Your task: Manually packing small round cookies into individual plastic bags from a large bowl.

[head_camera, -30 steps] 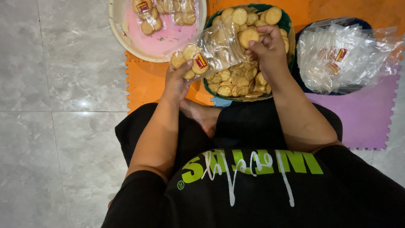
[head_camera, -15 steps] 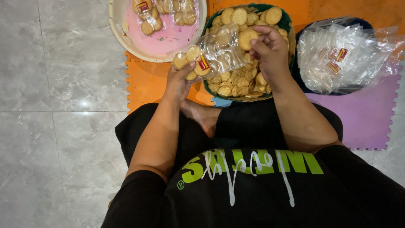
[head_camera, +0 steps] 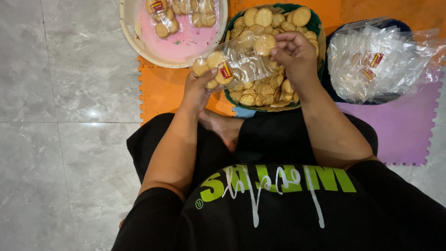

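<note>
Clear plastic bag [head_camera: 237, 62] of biscuits gripped in both hands, left [head_camera: 197, 90], right [head_camera: 295, 56], above green basket rim [head_camera: 320, 35].

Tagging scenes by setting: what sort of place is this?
Likely a home floor used for small-scale snack packing. The person sits on grey floor tiles and foam puzzle mats, with a basket of round biscuits, a bowl of filled packets and empty clear bags.

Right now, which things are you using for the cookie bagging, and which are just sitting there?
In use:
- left hand with a grip on the clear plastic bag of round cookies
- right hand at the bag's mouth
- green basket of loose cookies

Just sitting:
- pink basin of filled bags
- pile of empty clear bags
- orange foam mat
</note>
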